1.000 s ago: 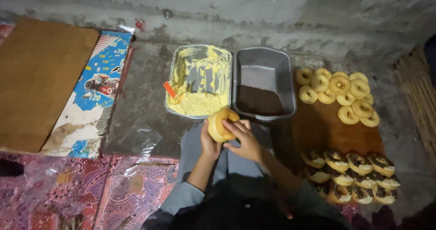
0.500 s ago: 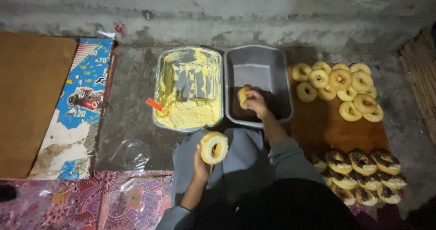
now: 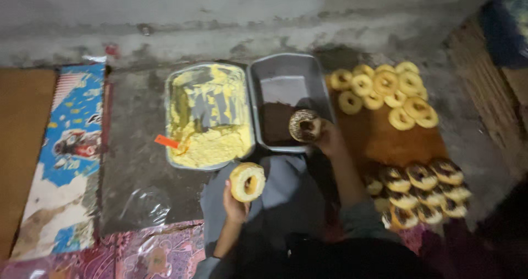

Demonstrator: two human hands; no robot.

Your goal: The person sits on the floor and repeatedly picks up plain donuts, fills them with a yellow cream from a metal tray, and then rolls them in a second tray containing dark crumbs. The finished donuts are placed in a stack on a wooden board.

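I am looking down at an informal floor-level food-making spot: bare concrete floor (image 3: 137,147) and rough wall behind the metal tray of yellow cream (image 3: 209,116); right of it a sprinkle tray (image 3: 286,100), then doughnuts on a wooden board (image 3: 396,141).

Left hand (image 3: 235,204) raised, fingers curled; right hand (image 3: 329,138) reaches forward, gripping.

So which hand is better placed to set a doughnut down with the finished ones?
Probably the right hand: it holds the chocolate-coated doughnut beside the board of coated doughnuts. The left hand holds an uncoated doughnut farther away.
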